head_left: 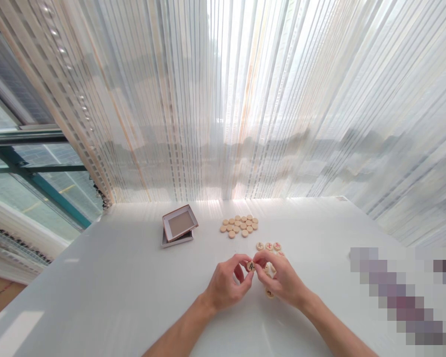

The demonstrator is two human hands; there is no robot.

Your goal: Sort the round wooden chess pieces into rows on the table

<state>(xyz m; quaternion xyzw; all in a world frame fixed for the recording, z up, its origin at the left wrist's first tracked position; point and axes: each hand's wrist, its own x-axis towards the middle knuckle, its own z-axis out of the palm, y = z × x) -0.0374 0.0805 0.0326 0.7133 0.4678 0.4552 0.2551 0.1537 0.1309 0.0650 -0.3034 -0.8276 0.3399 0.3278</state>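
Note:
A round wooden Chinese chess piece (250,266) with a black character is held up between my two hands over the white table. My left hand (228,282) curls around its left side, fingers closed on it. From the other side, my right hand (280,280) pinches the same piece with thumb and index finger. Just beyond my right hand lie face-up pieces: one with a black character (259,246) and others with red characters (269,246). Another black-marked piece (269,292) shows below my right hand, which partly hides several more.
Several pale blank-side-up pieces (237,223) lie in a cluster farther back. Left of them, an open shallow box (180,223) rests tilted on another box part (177,242). A striped sheer curtain (193,124) hangs along the table's (134,282) far edge. Something pixelated is at right.

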